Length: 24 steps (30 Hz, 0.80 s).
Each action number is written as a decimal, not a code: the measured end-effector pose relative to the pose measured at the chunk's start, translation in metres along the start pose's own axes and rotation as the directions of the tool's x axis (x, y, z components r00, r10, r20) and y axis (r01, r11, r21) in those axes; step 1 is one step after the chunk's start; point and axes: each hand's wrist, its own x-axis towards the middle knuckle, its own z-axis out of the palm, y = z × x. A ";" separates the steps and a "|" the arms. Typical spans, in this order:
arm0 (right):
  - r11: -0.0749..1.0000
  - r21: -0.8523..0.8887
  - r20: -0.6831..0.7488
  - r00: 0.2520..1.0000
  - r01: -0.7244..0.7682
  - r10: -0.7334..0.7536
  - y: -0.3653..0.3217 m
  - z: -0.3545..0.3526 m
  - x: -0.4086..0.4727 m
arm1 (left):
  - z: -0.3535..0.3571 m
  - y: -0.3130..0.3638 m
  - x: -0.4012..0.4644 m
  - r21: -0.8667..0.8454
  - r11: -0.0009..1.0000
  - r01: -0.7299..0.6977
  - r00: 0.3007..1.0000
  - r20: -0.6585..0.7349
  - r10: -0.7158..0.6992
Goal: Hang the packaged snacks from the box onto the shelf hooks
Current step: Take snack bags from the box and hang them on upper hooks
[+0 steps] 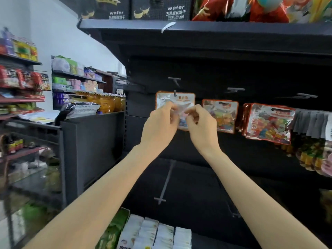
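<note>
A snack packet (175, 99) with an orange border hangs on a shelf hook (175, 93) at the middle of the dark back panel. Both my hands are raised to it. My left hand (160, 124) pinches the packet's left side with curled fingers. My right hand (199, 123) pinches its right side. The lower half of the packet is hidden behind my hands. Two more groups of like packets (220, 115) (269, 123) hang on hooks to the right. The box is not in view.
Empty hooks (175, 80) (235, 89) (306, 95) stick out above the row, and another long one (166, 182) lower down. White and green packets (158, 234) fill the bottom shelf. A dark counter (93, 141) stands left. Wafer boxes (161, 8) sit on top.
</note>
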 end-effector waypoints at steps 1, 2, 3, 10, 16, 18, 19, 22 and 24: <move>1.000 0.023 0.041 0.999 -0.005 0.004 -0.008 0.013 -0.004 | -0.013 -0.013 -0.008 0.050 0.998 0.032 0.999 -0.002 -0.032; 0.999 0.044 0.083 0.997 -0.010 0.006 -0.017 0.027 -0.009 | -0.028 -0.027 -0.016 0.097 0.992 0.078 0.997 -0.001 -0.079; 0.998 0.058 0.124 0.992 -0.013 0.006 -0.025 0.043 -0.015 | -0.043 -0.041 -0.025 0.137 0.982 0.130 0.991 -0.002 -0.131; 0.989 0.134 0.464 0.886 -0.063 -0.006 -0.089 0.179 -0.083 | -0.159 -0.146 -0.115 0.345 0.808 0.477 0.862 -0.003 -0.507; 0.982 0.136 0.754 0.656 -0.129 -0.018 -0.138 0.295 -0.187 | -0.246 -0.226 -0.228 0.447 0.530 0.720 0.601 -0.020 -0.799; 0.981 0.115 0.833 0.553 -0.157 -0.010 -0.149 0.329 -0.227 | -0.269 -0.252 -0.273 0.483 0.436 0.759 0.504 -0.012 -0.863; 0.980 0.103 0.866 0.501 -0.171 -0.004 -0.153 0.344 -0.246 | -0.279 -0.263 -0.294 0.505 0.389 0.771 0.451 0.000 -0.893; 0.983 0.065 0.953 0.303 -0.170 -0.011 -0.160 0.380 -0.302 | -0.298 -0.293 -0.357 0.574 0.282 0.769 0.294 0.074 -0.953; 0.986 0.041 0.989 0.147 -0.163 -0.017 -0.165 0.396 -0.332 | -0.302 -0.304 -0.387 0.627 0.226 0.745 0.173 0.145 -0.974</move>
